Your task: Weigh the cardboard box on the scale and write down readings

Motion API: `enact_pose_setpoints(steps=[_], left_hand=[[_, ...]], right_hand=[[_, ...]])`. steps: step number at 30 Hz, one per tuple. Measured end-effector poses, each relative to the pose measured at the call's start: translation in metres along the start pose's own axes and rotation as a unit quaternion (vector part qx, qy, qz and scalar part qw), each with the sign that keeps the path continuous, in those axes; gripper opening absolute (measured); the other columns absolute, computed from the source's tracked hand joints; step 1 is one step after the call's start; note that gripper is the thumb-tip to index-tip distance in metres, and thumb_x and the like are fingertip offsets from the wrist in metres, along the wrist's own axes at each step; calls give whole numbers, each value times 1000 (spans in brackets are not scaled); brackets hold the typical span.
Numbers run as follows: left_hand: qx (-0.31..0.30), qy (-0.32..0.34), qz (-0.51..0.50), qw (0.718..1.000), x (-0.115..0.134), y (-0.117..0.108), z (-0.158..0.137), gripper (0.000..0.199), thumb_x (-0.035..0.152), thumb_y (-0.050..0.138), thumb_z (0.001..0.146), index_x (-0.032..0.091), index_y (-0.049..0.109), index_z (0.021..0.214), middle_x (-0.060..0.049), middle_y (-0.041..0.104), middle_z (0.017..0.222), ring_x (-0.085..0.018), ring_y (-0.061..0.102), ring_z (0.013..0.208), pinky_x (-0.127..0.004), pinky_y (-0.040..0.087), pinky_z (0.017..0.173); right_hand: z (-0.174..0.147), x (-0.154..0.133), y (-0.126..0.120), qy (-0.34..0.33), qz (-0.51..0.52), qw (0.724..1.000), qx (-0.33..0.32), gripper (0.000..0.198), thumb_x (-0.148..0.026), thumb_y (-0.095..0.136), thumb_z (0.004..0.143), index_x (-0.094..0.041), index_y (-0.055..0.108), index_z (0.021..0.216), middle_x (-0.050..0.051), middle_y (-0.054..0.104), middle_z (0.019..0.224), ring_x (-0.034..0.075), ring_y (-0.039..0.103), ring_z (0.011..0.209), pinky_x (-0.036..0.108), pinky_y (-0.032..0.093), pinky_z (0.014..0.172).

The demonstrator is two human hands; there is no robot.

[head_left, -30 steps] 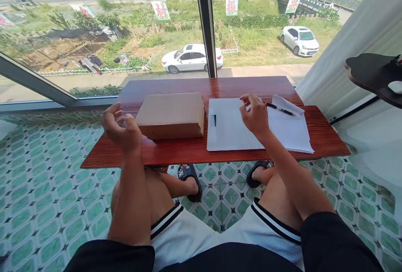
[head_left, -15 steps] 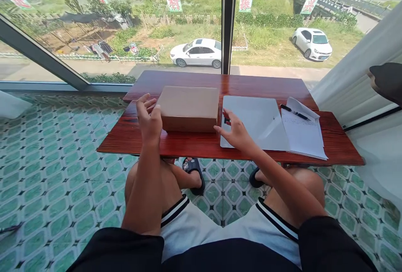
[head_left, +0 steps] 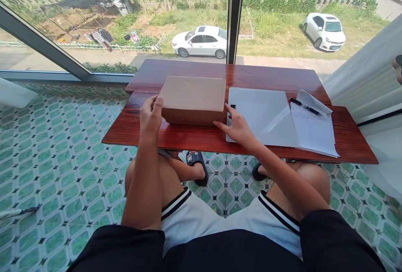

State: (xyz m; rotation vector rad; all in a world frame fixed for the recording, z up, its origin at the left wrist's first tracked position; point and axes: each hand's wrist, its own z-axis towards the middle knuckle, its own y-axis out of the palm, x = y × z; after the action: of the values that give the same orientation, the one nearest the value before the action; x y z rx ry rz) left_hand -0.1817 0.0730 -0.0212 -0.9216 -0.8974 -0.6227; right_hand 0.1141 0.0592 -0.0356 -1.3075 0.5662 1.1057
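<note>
Left hand (head_left: 150,116) and right hand (head_left: 238,128), thumbs parted from fingers, flank the box (head_left: 192,95) at its ends, long axis running between them, firm grip unconfirmed.

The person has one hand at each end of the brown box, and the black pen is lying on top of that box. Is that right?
Not quite: the head view shows the black pen lying on the white papers. The left hand and right hand are indeed at the brown box.
</note>
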Motion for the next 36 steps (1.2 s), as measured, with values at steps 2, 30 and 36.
enact_pose_setpoints(steps=[2, 30, 36], left_hand=[[-43, -4, -24, 999, 0, -6, -1, 68, 64, 72, 74, 17, 66, 122, -13, 69, 127, -32, 63, 121, -39, 51, 100], [-109, -82, 33, 990, 1, -10, -9, 51, 37, 92, 44, 23, 69, 87, -5, 74, 88, -30, 69, 85, -38, 56, 70], [-80, -90, 16, 993, 10, -11, -11, 52, 26, 93, 47, 18, 67, 92, -3, 71, 89, -28, 69, 90, -38, 56, 76]], right_hand=[[0, -1, 2, -9, -12, 1000, -6, 70, -39, 73, 86, -20, 49, 149, 14, 59, 147, 31, 54, 136, 50, 45, 115], [6, -9, 10, -21, -41, 999, 13, 40, -40, 73, 87, -22, 62, 122, 8, 72, 112, 28, 63, 102, 41, 50, 89], [6, -8, 11, -23, -40, 999, 17, 36, -41, 69, 91, -22, 61, 121, 8, 71, 108, 28, 63, 100, 41, 49, 86]])
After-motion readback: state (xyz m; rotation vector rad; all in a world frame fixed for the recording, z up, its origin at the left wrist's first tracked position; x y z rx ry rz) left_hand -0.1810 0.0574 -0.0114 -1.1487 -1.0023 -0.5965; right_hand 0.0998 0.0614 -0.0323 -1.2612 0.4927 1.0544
